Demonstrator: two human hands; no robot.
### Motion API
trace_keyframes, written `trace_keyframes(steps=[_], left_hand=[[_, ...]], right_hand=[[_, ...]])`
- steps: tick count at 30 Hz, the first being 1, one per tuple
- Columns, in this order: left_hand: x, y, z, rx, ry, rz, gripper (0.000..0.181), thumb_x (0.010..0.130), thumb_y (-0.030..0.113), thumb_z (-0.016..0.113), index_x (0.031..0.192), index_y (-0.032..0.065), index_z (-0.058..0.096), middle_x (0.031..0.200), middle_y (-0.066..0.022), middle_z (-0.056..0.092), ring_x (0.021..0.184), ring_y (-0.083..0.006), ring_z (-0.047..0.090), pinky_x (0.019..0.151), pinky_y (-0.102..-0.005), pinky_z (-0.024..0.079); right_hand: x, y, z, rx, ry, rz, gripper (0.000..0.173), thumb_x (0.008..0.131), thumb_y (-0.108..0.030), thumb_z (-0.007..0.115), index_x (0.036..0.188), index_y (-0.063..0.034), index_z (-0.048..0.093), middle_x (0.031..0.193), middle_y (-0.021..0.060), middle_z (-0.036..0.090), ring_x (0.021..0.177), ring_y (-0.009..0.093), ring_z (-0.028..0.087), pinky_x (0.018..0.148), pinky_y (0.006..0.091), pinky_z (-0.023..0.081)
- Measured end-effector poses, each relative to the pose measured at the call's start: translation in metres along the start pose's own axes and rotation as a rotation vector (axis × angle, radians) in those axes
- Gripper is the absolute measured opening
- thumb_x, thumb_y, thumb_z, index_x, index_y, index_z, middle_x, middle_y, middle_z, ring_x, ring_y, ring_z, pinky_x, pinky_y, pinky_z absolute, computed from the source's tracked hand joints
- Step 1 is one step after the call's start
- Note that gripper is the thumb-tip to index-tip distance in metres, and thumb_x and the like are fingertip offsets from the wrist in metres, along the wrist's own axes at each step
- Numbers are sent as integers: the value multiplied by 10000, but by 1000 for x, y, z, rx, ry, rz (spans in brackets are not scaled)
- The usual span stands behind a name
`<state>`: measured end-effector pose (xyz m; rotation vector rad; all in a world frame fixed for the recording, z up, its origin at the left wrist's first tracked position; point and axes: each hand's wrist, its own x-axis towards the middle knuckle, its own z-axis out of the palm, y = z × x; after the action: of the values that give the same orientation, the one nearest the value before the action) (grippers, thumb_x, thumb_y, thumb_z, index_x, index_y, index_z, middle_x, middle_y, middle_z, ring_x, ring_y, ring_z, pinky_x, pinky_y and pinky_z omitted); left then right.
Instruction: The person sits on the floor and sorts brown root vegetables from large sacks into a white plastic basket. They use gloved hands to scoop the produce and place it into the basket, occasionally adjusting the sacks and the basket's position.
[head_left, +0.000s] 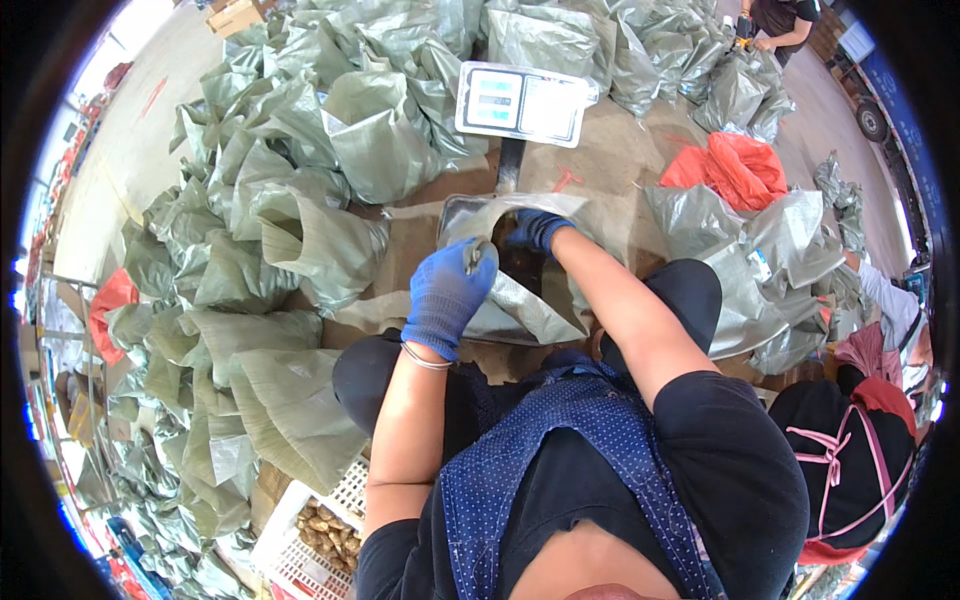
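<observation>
A grey-green woven plastic sack (534, 306) stands before me with its mouth spread wide; its inside is dark and what it holds is hard to make out. My left hand (450, 289), in a blue knitted glove, grips the sack's rolled rim on the left side. My right hand (538, 227), gloved in dark blue, reaches into the mouth from the right; its fingertips are lost in shadow. Under the sack shows the dark platform of a floor scale (452, 208), joined by a post (511, 166) to a white display head (521, 103).
Filled woven sacks (382, 142) crowd the left and back. Grey-green sacks (739, 259) and a red sack (742, 171) lie at right. A white plastic crate (300, 551) of brown potato-like produce (330, 534) sits behind my left arm. Other people work at right.
</observation>
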<state>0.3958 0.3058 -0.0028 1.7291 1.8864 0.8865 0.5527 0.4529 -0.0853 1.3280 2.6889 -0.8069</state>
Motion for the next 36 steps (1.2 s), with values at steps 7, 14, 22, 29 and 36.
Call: trace_keyframes(steps=[7, 14, 22, 29, 36], left_hand=[[-1, -1, -4, -47, -53, -6, 288, 834, 307, 587, 986, 76, 670, 849, -191, 651, 816, -368, 629, 705, -395, 495], [0, 2, -3, -111, -16, 37, 288, 860, 254, 585, 1039, 40, 658, 940, -182, 663, 882, -301, 651, 772, -345, 496], [-58, 14, -38, -1091, 2, -81, 433, 977, 272, 452, 1261, -52, 494, 1257, -161, 544, 1155, -271, 534, 1002, -360, 393], [-145, 33, -26, -1994, -445, -704, 784, 897, 591, 424, 1428, 34, 272, 1427, -171, 358, 1297, -321, 371, 1064, -482, 312], [-198, -36, 11, -1918, -154, -518, 572, 927, 564, 351, 1196, 96, 539, 1149, -102, 587, 1051, -254, 578, 893, -429, 490]], right_hand=[[-2, -6, -9, 336, -25, -195, 475, 770, -350, 679, 1165, -97, 607, 1075, 120, 629, 951, 252, 590, 796, 342, 476], [-28, 13, 19, 632, 120, -13, 448, 810, -273, 659, 1206, -79, 575, 1000, 106, 634, 842, 192, 601, 681, 301, 487], [-158, -45, -31, 1204, 91, 191, 350, 820, -111, 635, 1165, -63, 604, 948, 60, 607, 716, 117, 591, 537, 243, 471], [-189, -117, -58, 666, 464, -583, 462, 684, -184, 792, 1097, -56, 628, 1197, 132, 525, 1078, 254, 556, 925, 334, 434], [-178, -165, -6, 337, 26, -1011, 237, 707, -250, 706, 893, -115, 649, 1068, 117, 563, 770, 289, 588, 637, 379, 462]])
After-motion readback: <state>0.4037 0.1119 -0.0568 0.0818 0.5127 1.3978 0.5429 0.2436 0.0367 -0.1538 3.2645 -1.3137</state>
